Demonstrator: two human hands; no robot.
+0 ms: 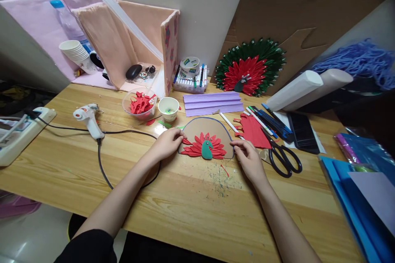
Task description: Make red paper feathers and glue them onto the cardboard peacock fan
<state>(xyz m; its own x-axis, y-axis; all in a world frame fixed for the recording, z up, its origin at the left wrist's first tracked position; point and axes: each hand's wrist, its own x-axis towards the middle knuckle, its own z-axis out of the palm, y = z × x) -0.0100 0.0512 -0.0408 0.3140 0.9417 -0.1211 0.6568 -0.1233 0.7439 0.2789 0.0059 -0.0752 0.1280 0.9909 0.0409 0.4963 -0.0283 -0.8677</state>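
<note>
A cardboard half-circle (202,125) with a dark blue outline lies flat on the table. Red paper petals (193,151) fan out on it around a green bird-shaped cutout (207,150). At its left edge, my left hand (168,144) is closed, with a red petal (186,141) at its fingertips. My right hand (250,161) grips the opposite edge between thumb and fingers. Just beyond that hand are a sheet of red paper (254,130) with a cut edge and black-handled scissors (285,160), whose blades are partly hidden.
A hot glue gun (89,120) stands at left, its cord looping towards my left forearm. Behind the half-circle are a tub of red scraps (140,104), a paper cup (168,109) and folded purple paper (212,104). Pens (276,123) and a phone (304,132) lie at right.
</note>
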